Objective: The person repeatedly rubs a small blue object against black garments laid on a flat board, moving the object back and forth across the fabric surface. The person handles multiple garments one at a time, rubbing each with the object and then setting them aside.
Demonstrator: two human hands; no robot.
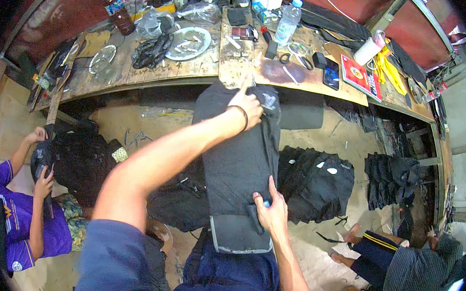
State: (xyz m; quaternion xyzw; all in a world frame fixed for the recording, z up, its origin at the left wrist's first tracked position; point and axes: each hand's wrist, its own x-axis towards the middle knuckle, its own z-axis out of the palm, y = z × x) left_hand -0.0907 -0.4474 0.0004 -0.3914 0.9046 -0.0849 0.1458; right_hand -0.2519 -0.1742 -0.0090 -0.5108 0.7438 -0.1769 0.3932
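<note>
A length of black cloth (234, 162), with a small pale mark near its far right corner, lies over a long flat board (239, 236) running from my lap to the table edge. The board's dark near end with a pale rim shows. My left hand (247, 109) reaches across and grips the cloth at its far end, index finger pointing toward the table. Lower down, at the cloth's right edge, my right hand (273, 209) is closed with thumb and forefinger raised. A bit of blue shows in it; the rest of that object is hidden.
The wooden table (181, 74) ahead carries a plate (188, 43), a water bottle (288, 23), scissors (300, 56), a phone (331, 73) and a red book (360, 77). Black cloth piles (318, 182) lie beside me. A person in purple (31, 210) works at left; another person (418, 262) sits lower right.
</note>
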